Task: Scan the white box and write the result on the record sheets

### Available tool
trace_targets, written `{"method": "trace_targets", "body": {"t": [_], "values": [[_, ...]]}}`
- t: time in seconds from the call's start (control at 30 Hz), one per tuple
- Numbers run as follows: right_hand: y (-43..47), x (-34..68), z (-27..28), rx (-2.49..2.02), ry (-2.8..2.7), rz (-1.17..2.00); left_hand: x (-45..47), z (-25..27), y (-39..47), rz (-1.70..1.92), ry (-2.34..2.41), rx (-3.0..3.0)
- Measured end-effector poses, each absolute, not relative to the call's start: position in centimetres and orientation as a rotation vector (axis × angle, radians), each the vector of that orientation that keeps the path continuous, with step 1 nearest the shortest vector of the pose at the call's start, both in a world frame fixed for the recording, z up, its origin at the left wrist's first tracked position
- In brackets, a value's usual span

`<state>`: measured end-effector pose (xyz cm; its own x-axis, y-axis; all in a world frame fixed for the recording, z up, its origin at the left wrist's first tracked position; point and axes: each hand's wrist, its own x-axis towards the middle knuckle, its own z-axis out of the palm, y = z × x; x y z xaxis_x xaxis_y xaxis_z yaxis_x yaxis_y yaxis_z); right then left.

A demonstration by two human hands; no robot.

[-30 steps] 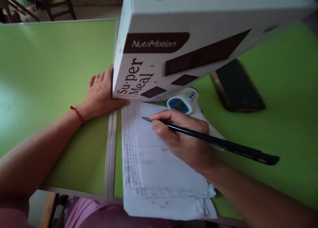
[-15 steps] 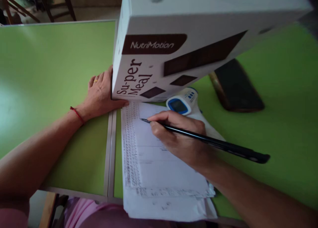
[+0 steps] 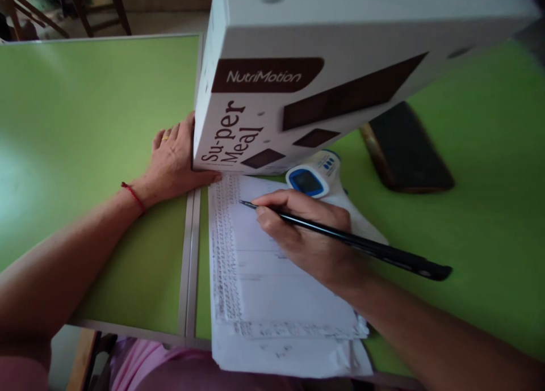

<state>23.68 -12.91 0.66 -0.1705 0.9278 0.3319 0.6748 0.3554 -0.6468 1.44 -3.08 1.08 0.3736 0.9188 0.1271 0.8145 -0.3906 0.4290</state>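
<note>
My right hand (image 3: 309,238) grips a long black pen (image 3: 374,249), its tip resting on a stack of white sheets (image 3: 264,289) with rows of handwriting down the left margin. My left hand (image 3: 172,164) lies flat on the green table (image 3: 85,141), its fingers pressed against the lower left corner of a big white and brown box (image 3: 298,73) marked "NutriMotion Su-per Meal". A red thread circles my left wrist and a ring sits on one finger.
A white and blue handheld device with a small screen (image 3: 315,178) lies just past the sheets under the box's edge. A dark phone-like slab (image 3: 404,147) rests at the right. A metal seam (image 3: 189,255) joins two tabletops. Wooden chair legs (image 3: 97,5) stand beyond.
The pen's rear end has swung slightly left and up; its tip stays at nearly the same spot on the sheet. My left hand and the box have not moved.
</note>
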Motion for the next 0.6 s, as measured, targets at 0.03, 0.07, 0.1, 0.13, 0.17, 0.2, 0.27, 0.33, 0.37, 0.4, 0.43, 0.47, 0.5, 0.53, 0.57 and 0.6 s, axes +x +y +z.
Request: {"method": "trace_targets", "body": {"t": [0.03, 0.07, 0.1, 0.13, 0.17, 0.2, 0.27, 0.33, 0.37, 0.4, 0.43, 0.47, 0.5, 0.53, 0.57, 0.6], "values": [[-12.90, 23.68, 0.65, -1.400, -1.927, 0.459, 1.45, 1.09, -3.09, 0.506, 1.527, 2.346], [-12.89, 23.68, 0.65, -1.403, -1.930, 0.458, 1.46, 1.10, -3.09, 0.507, 1.527, 2.349], [-12.88, 23.69, 0.66, -1.404, -1.932, 0.458, 1.46, 1.09, -3.10, 0.506, 1.529, 2.350], [-12.86, 23.70, 0.67, -1.406, -1.935, 0.461, 1.45, 1.08, -3.10, 0.504, 1.530, 2.351], [-12.86, 23.71, 0.69, -1.404, -1.937, 0.464, 1.45, 1.07, -3.10, 0.504, 1.530, 2.352], [-12.85, 23.72, 0.71, -1.403, -1.938, 0.468, 1.45, 1.07, -3.10, 0.509, 1.528, 2.352], [-12.86, 23.72, 0.74, -1.398, -1.940, 0.477, 1.45, 1.09, -3.11, 0.519, 1.523, 2.352], [-12.90, 23.68, 0.76, -1.389, -1.937, 0.480, 1.47, 1.13, -3.13, 0.511, 1.533, 2.345], [-12.92, 23.64, 0.77, -1.387, -1.935, 0.480, 1.49, 1.15, -3.14, 0.502, 1.540, 2.341], [-12.93, 23.60, 0.79, -1.384, -1.937, 0.481, 1.50, 1.15, -3.14, 0.493, 1.545, 2.339], [-12.93, 23.58, 0.83, -1.377, -1.938, 0.478, 1.51, 1.14, -3.14, 0.490, 1.547, 2.339], [-12.91, 23.58, 0.90, -1.366, -1.944, 0.472, 1.51, 1.12, -3.14, 0.495, 1.546, 2.339], [-12.88, 23.63, 1.00, -1.345, -1.952, 0.455, 1.50, 1.09, -3.14, 0.503, 1.545, 2.339], [-12.83, 23.73, 1.13, -1.300, -1.972, 0.417, 1.47, 1.06, -3.14, 0.514, 1.544, 2.338], [-12.78, 23.88, 1.27, -1.235, -2.015, 0.353, 1.44, 1.06, -3.14, 0.526, 1.545, 2.337], [-12.75, 24.09, 1.42, -1.158, -2.081, 0.255, 1.40, 1.08, -3.15, 0.538, 1.542, 2.334]]}}
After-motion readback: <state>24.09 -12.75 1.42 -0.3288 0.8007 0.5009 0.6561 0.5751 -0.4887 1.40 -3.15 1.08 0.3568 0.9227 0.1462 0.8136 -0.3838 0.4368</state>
